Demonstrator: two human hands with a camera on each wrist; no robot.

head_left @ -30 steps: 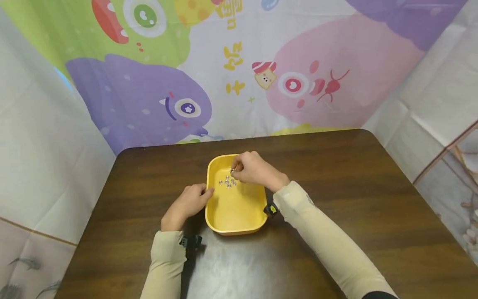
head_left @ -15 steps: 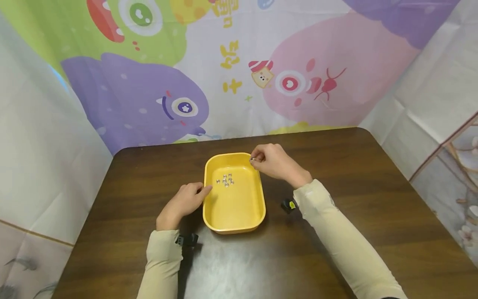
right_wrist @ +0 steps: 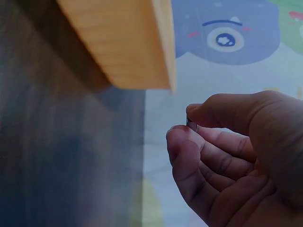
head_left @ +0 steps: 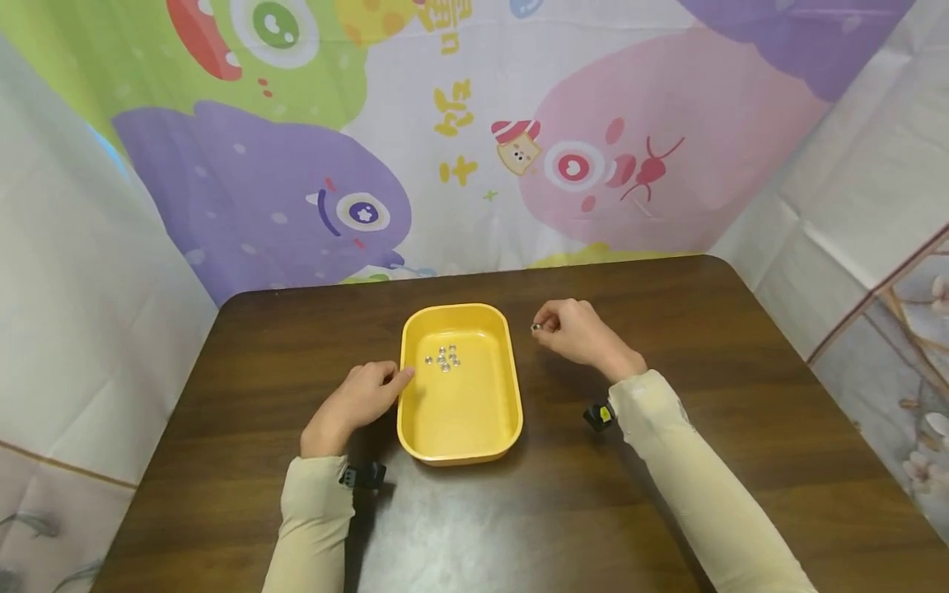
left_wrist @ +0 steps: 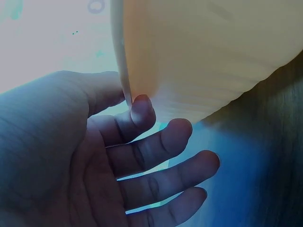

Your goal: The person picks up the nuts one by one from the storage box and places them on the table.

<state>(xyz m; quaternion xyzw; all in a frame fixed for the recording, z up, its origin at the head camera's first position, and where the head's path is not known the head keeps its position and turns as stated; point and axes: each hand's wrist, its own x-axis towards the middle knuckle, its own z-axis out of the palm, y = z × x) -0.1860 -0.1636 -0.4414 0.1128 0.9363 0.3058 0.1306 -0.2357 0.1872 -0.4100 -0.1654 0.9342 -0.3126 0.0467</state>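
A yellow tray [head_left: 460, 428] with rounded corners stands on the table. Its left rim sits between the thumb and index finger of my left hand [head_left: 357, 395]; in the left wrist view that index fingertip [left_wrist: 143, 113] touches the outer wall while the other fingers spread loosely below. Several small round silver metal pieces [head_left: 445, 360] lie loose together on the tray's floor, toward the back left. Off the tray's right side, my right hand [head_left: 582, 333] pinches one more small silver metal piece [right_wrist: 191, 124] between thumb and index finger, above the table.
The dark brown wooden table [head_left: 667, 329] runs around the tray. Behind it hangs a cartoon-printed curtain [head_left: 474, 231], with pale cloths on both sides. Black wrist cameras sit on both wrists.
My right hand has lifted one silver piece from the group in the tray and carried it right, past the right rim. The left hand has stayed at the left rim.
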